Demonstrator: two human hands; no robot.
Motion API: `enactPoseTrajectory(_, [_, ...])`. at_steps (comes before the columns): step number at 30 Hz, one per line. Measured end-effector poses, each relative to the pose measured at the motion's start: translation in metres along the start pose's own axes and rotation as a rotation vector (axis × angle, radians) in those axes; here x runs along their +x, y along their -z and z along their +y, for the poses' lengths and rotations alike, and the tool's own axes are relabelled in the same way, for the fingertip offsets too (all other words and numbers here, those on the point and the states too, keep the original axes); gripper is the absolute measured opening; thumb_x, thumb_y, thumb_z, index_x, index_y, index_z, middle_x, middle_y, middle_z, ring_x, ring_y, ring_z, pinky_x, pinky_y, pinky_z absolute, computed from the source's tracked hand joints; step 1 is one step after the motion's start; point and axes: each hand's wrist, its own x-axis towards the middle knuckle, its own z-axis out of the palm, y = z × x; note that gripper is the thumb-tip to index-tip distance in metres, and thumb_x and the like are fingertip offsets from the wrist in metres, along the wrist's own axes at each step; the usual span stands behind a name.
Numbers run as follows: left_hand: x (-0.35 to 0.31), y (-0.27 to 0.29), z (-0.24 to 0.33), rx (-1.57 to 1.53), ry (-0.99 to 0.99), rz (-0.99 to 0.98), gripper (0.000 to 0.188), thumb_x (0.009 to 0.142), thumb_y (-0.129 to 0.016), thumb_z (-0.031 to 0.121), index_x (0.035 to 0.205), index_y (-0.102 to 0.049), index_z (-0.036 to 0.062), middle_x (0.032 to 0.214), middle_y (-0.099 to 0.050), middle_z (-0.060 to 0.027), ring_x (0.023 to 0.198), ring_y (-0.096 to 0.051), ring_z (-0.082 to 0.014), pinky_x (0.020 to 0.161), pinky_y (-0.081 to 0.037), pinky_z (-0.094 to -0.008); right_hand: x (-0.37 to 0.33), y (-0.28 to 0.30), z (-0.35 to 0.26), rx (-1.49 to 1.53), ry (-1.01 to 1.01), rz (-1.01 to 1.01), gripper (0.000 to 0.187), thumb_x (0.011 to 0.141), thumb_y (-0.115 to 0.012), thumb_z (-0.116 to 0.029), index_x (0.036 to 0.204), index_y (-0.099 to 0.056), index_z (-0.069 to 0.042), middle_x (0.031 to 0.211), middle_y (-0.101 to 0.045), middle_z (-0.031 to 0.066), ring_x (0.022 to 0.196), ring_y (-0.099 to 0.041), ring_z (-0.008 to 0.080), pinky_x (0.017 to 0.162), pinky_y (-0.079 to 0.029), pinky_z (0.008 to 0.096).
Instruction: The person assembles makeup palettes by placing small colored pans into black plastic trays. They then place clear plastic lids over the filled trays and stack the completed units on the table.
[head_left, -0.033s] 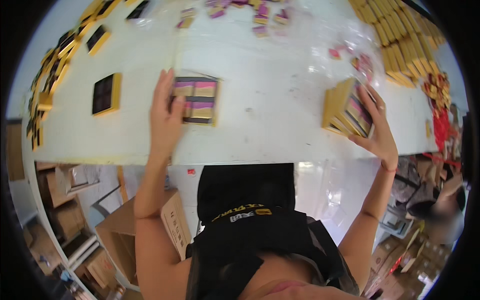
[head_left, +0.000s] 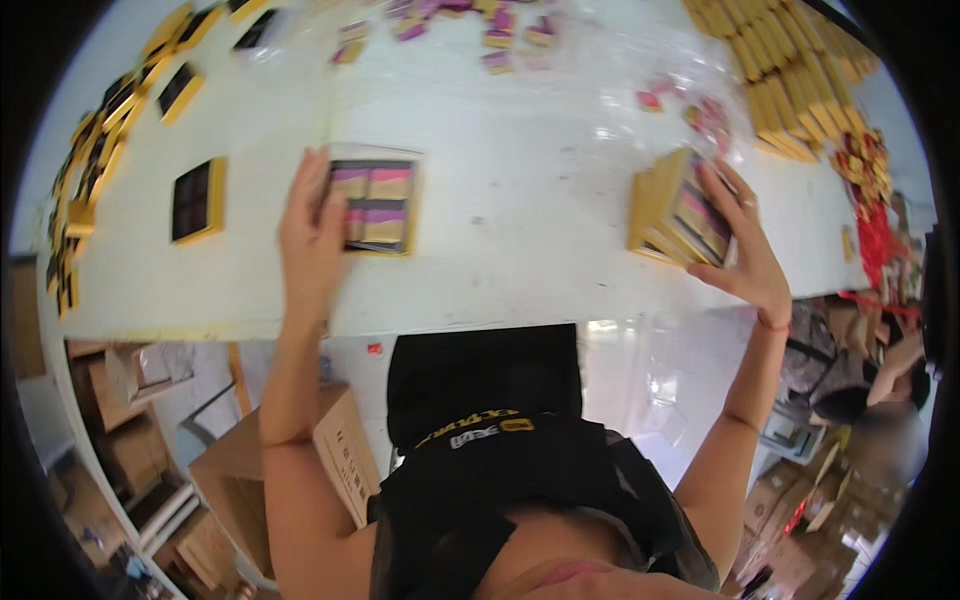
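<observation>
A shallow gold-edged box (head_left: 383,205) lies flat on the white table, its black insert filled with several small purple, pink and gold packets. My left hand (head_left: 312,235) rests along its left side with fingers stretched out, the thumb at the box's edge. At the right, my right hand (head_left: 750,245) grips a group of similar boxes (head_left: 672,215) that lean together on the table. The fingers reach over the outermost one, whose filled face is turned toward my palm. Farther left lies a box with a dark insert (head_left: 192,202) and no packets showing.
More dark-insert boxes (head_left: 112,110) line the table's left edge. Loose purple and gold packets (head_left: 498,30) lie at the far side, near clear plastic (head_left: 640,130). Stacked gold boxes (head_left: 790,85) and red-gold trimmings (head_left: 868,200) stand at the right. A cardboard carton (head_left: 340,440) is below the table.
The whole view has shifted slightly, so the table and its contents appear a little farther left. Both hands keep nearly the same places against their boxes.
</observation>
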Motion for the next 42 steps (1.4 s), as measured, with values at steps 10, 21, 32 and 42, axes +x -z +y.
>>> enactPoseTrajectory(10, [-0.029,-0.019,0.014,-0.173,0.240,-0.146,0.059,0.098,-0.049,0.004,0.152,-0.026,-0.0030,0.160,-0.023,-0.0169,0.146,-0.027,-0.0241,0.117,-0.023,-0.0321,-0.013,-0.028,-0.046,-0.126,0.276,0.261,0.101,0.062,-0.089,-0.032,0.149,-0.041,-0.013,0.159,-0.022,0.0172,0.145,-0.024,0.0398,0.118,-0.021,0.0475])
enactPoseTrajectory(21, [-0.082,-0.057,0.039,-0.435,0.200,-0.092,0.073,0.093,-0.047,-0.006,0.155,-0.010,-0.0008,0.164,-0.006,-0.0151,0.150,-0.011,-0.0242,0.119,-0.015,-0.0370,0.050,-0.218,-0.180,1.112,-0.033,0.447,0.065,0.093,-0.057,-0.006,0.149,-0.027,0.005,0.155,-0.029,0.0225,0.145,-0.028,0.0307,0.117,-0.024,0.0398])
enactPoseTrajectory(32, [-0.079,-0.111,0.126,-0.513,-0.347,-0.425,0.083,0.087,-0.053,-0.005,0.155,-0.004,-0.0031,0.162,-0.010,-0.0190,0.149,-0.013,-0.0287,0.119,-0.018,-0.0421,-0.026,-0.090,-0.157,0.823,0.119,0.823,0.059,0.082,-0.059,0.008,0.140,-0.048,0.004,0.148,-0.042,0.0248,0.138,-0.041,0.0358,0.111,-0.036,0.0393])
enactPoseTrajectory(42, [-0.006,-0.252,0.148,-0.503,0.081,-0.712,0.070,0.092,-0.061,0.009,0.152,-0.026,0.0054,0.153,-0.028,-0.0111,0.135,-0.037,-0.0227,0.112,-0.030,-0.0359,-0.004,-0.065,-0.035,0.595,-0.283,1.121,0.045,0.088,-0.063,-0.007,0.131,-0.056,0.002,0.144,-0.048,0.0216,0.130,-0.050,0.0297,0.105,-0.040,0.0350])
